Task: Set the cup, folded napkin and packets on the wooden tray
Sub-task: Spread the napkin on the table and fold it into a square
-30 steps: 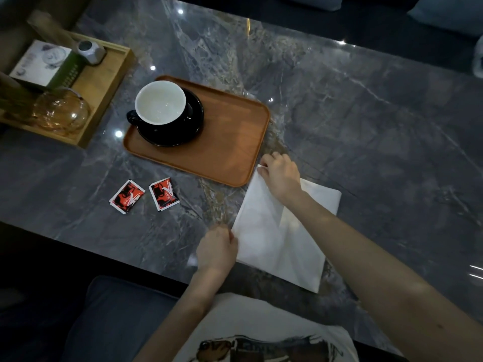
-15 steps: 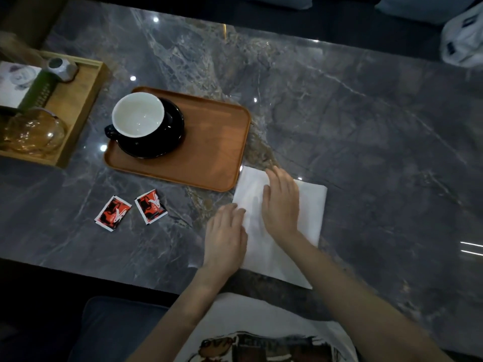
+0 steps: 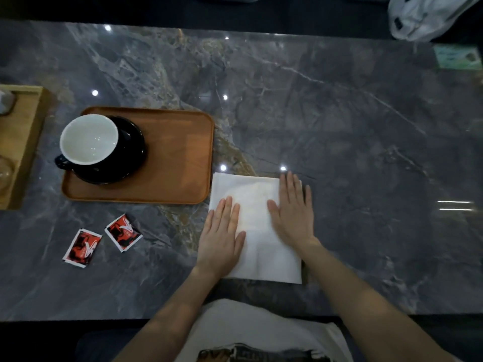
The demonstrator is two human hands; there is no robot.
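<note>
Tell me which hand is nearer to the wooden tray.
Left. The left hand lies flat on the napkin's left edge, just below the wooden tray's near right corner. The right hand presses the napkin's right side, farther from the tray.

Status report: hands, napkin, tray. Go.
Left hand and right hand flat on napkin, empty. Napkin on table beside wooden tray. Cup on tray; two packets on table.

A single head-worn camera looks steeply down from the near edge of the table, close above it, facing the far side.
</note>
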